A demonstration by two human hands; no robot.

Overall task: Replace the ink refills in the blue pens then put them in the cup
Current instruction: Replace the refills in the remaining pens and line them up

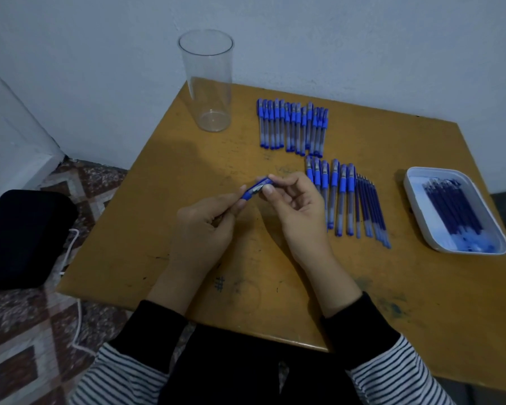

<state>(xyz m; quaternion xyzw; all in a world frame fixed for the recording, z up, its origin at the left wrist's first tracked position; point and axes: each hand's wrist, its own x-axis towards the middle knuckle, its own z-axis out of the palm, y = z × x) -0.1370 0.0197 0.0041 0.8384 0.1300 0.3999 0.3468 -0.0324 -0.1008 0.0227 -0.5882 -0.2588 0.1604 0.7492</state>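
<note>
Both my hands hold one blue pen (256,190) over the middle of the table. My left hand (205,226) grips its barrel, mostly hidden in the fist. My right hand (292,206) pinches the blue cap end between thumb and fingers. A tall clear plastic cup (209,83) stands empty at the back left. Several capped blue pens (292,127) lie in a row at the back. A second, shorter row of pens (333,194) lies right of my right hand, with several loose ink refills (371,211) beside it.
A white tray (415,182) holding several dark blue refills sits at the right edge of the brown table (275,287). A black bag (24,238) and a white cable (78,323) lie on the patterned floor at the left. A pale wall runs behind the table.
</note>
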